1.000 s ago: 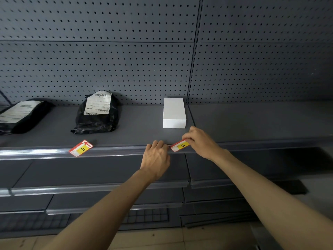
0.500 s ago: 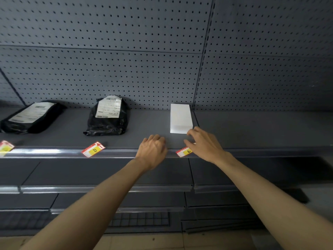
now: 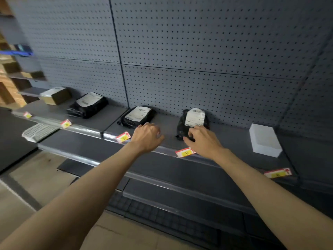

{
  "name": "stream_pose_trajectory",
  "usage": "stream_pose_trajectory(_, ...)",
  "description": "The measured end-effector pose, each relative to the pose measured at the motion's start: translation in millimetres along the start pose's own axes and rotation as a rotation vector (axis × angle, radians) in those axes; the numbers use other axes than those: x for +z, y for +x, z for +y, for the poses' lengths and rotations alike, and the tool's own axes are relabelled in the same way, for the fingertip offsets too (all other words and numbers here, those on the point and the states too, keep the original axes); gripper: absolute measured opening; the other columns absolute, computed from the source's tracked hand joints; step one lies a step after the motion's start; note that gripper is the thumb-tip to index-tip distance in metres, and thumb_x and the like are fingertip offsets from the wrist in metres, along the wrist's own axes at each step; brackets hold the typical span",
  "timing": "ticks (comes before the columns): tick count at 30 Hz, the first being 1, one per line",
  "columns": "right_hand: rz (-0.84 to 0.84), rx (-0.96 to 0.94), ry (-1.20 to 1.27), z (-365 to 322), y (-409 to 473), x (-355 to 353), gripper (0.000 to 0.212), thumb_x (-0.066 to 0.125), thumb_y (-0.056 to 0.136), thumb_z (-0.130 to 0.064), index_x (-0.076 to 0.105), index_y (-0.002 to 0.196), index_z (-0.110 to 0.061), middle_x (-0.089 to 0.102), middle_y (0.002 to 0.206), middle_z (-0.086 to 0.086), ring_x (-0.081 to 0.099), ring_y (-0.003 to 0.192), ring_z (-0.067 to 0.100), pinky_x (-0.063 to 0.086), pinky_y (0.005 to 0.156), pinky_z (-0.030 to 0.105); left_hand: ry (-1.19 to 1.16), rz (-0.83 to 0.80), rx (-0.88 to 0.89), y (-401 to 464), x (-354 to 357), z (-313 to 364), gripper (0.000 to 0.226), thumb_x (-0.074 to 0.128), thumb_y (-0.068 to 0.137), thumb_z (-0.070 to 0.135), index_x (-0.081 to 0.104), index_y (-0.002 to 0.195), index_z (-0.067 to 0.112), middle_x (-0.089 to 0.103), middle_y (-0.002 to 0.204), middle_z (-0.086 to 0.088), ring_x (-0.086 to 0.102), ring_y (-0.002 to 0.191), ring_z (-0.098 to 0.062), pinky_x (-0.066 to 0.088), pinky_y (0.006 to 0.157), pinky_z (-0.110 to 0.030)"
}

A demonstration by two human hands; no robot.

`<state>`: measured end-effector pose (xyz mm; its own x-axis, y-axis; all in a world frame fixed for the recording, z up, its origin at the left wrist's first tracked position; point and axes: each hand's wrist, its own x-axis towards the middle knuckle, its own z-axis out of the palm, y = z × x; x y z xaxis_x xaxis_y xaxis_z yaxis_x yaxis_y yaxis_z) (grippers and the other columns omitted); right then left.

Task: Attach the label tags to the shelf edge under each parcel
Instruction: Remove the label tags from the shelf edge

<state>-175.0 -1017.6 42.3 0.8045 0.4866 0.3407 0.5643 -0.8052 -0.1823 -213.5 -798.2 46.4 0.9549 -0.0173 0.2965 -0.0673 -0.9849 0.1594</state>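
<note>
Reaching over the shelf edge (image 3: 162, 150), the left hand (image 3: 146, 137) curls loosely, holding nothing; the right hand (image 3: 203, 141) spreads empty fingers (image 3: 189, 139) touching a black parcel (image 3: 193, 123).

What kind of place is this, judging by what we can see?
Probably a parcel pick-up point or small storeroom: grey pegboard shelving, black mailer bags with shipping labels, and lettered tags clipped to the shelf edge.

Bare forearms, no sleeves, watch or rings visible
</note>
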Motion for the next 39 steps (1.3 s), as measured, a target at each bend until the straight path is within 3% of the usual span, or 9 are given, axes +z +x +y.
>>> stream_pose_trajectory(6, -0.028, -0.08, 0.039, -140.9, 67.5, 40.7, 0.038, 0.047, 0.092, -0.047, 0.054, 0.084, -0.011, 0.055, 0.087, 0.004, 0.049, 0.073, 0.022, 0.039, 0.06, 0.033, 0.06, 0.035, -0.11, -43.4, -62.1, -150.3, 0.027, 0.051, 0.085, 0.037, 0.065, 0.082, 0.013, 0.071, 0.094, -0.01, 0.062, 0.096, -0.032, 0.048, 0.079, -0.037)
stream_pose_trajectory(10, -0.039, -0.132, 0.095, -226.5, 108.5, 67.1, 0.036, 0.047, 0.09, -0.045, 0.049, 0.074, -0.013, 0.055, 0.083, 0.004, 0.05, 0.075, 0.025, 0.036, 0.059, 0.033, 0.129, 0.058, -0.154, -66.8, -96.8, -240.6, 0.029, 0.051, 0.088, 0.04, 0.067, 0.088, 0.016, 0.072, 0.099, -0.008, 0.064, 0.097, -0.03, 0.048, 0.081, -0.038)
stream_pose_trajectory(16, -0.027, -0.25, 0.049, -336.7, 174.0, 105.9, 0.038, 0.046, 0.093, -0.046, 0.049, 0.077, -0.012, 0.055, 0.084, 0.005, 0.053, 0.083, 0.025, 0.036, 0.063, 0.033, 0.193, 0.09, -0.256, -93.2, -134.4, -360.4, 0.034, 0.048, 0.091, 0.041, 0.068, 0.095, 0.013, 0.071, 0.102, -0.011, 0.064, 0.098, -0.032, 0.052, 0.081, -0.04)
stream_pose_trajectory(24, -0.042, -0.274, 0.032, -460.6, 286.1, 177.4, 0.042, 0.045, 0.091, -0.048, 0.06, 0.097, -0.008, 0.06, 0.105, 0.012, 0.052, 0.103, 0.03, 0.044, 0.085, 0.041, 0.24, 0.09, -0.341, -85.9, -153.1, -527.9, 0.039, 0.046, 0.093, 0.044, 0.067, 0.099, 0.011, 0.07, 0.11, -0.012, 0.062, 0.103, -0.031, 0.05, 0.084, -0.04)
stream_pose_trajectory(30, -0.048, -0.285, 0.069, -548.5, 378.0, 247.5, 0.04, 0.044, 0.093, -0.046, 0.058, 0.095, -0.008, 0.059, 0.102, 0.011, 0.053, 0.101, 0.029, 0.044, 0.079, 0.039, 0.266, 0.022, -0.341, -62.9, -154.0, -657.4, 0.037, 0.046, 0.092, 0.041, 0.066, 0.097, 0.01, 0.068, 0.101, -0.009, 0.059, 0.102, -0.031, 0.046, 0.081, -0.039)
stream_pose_trajectory(39, -0.09, -0.275, 0.068, -642.8, 466.9, 319.3, 0.038, 0.048, 0.094, -0.044, 0.059, 0.098, -0.008, 0.061, 0.103, 0.01, 0.054, 0.099, 0.026, 0.046, 0.075, 0.038, 0.197, -0.002, -0.348, -19.1, -155.7, -805.1, 0.031, 0.047, 0.09, 0.039, 0.065, 0.098, 0.016, 0.069, 0.106, -0.008, 0.06, 0.103, -0.028, 0.045, 0.078, -0.038)
